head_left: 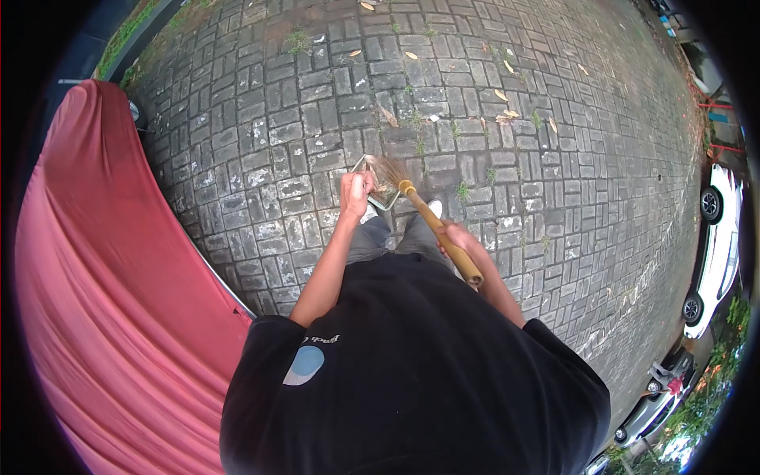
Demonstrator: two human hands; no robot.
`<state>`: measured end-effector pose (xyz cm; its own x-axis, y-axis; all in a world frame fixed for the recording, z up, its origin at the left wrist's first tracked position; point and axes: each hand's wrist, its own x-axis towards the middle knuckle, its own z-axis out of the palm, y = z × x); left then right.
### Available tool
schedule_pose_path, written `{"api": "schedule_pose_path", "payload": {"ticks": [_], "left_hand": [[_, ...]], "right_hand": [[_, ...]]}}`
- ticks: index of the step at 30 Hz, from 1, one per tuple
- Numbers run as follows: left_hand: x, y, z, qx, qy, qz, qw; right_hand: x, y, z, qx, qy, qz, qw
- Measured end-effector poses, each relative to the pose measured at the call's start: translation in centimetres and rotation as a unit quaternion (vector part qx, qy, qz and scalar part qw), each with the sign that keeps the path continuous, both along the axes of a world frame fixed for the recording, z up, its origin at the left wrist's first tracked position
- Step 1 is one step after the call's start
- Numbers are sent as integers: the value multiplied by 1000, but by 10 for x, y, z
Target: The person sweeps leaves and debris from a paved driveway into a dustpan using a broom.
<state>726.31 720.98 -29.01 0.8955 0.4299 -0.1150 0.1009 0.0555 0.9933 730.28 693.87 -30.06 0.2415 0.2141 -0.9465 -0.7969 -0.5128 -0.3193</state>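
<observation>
My right hand (454,236) is wrapped round the thick bamboo-coloured handle of a broom (423,212). Its bristles fan out toward the upper left, over a light-rimmed dustpan (386,204). My left hand (358,190) is closed in a fist at the dustpan's left side and appears to grip its handle, most of which the fingers cover. Bits of debris seem to lie in the pan, though the bristles and my hand hide part of it. Both of my shoes show just below the pan.
Grey paving bricks (261,158) stretch all round, with small grass tufts (298,41) in the joints and scattered dry leaves (507,117). A red cloth cover (119,277) drapes over something large close on my left. A white car (716,245) and other vehicles stand far right.
</observation>
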Motion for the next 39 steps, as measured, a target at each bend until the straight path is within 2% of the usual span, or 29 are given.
{"api": "schedule_pose_path", "payload": {"ticks": [2,4,7,10,12,14,17,22,24,29,31,34,37,39], "left_hand": [[0,4,3,35,2,12,999],[0,8,2,71,5,22,997],[4,11,-4,90,22,2,996],[9,14,-9,100,56,-58,992],[12,11,-9,100,45,-52,993],[15,11,-8,99,24,-32,994],[13,17,-1,105,30,0,994],[13,41,3,97,29,32,994],[14,50,0,82,22,40,996],[15,74,-3,32,-1,44,999],[13,84,11,19,-13,41,999],[6,95,38,-1,-25,34,999],[-13,102,42,-52,-57,-4,997],[-24,98,44,-47,-42,17,998]], "right_hand": [[-7,-14,36,18,16,14,1000],[-14,-22,66,12,-1,-21,1000],[-23,-16,83,-18,-39,-57,997],[-25,-5,34,-44,-98,-73,991],[-22,1,-4,-27,-97,-73,992],[-17,4,-16,-7,-96,-73,993],[-11,-4,3,5,30,-49,998],[-25,-9,67,55,34,-66,996],[-29,-3,82,42,-4,-64,997],[-22,19,71,18,-79,-77,994],[-14,25,64,-7,-100,-89,991],[-5,24,63,-1,-98,-101,990],[-3,17,56,7,-94,-110,989],[0,14,48,17,-86,-113,990]]}}
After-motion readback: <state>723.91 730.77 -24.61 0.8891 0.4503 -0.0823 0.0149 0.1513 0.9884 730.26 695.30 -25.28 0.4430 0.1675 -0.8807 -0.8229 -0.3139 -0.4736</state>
